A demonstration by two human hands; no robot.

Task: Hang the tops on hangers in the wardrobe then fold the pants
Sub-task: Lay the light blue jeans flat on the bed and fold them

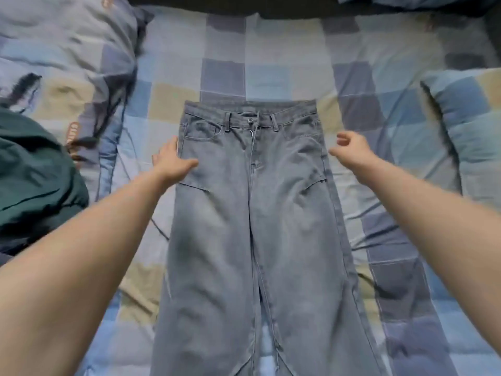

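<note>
Soft, even, rather dim light with a cool bluish cast falls on the jeans (252, 213), whose denim shows no glare. Faint shadows lie along their edges and in the folds of the checked sheet (352, 77) around them. Beyond the jeans' waistband the frame goes nearly black. The whole picture is slightly soft; the pillow (466, 126) right of the jeans and the bedding left of them smear most. Wide-angle distortion stretches both forearms toward the lower corners.
</note>
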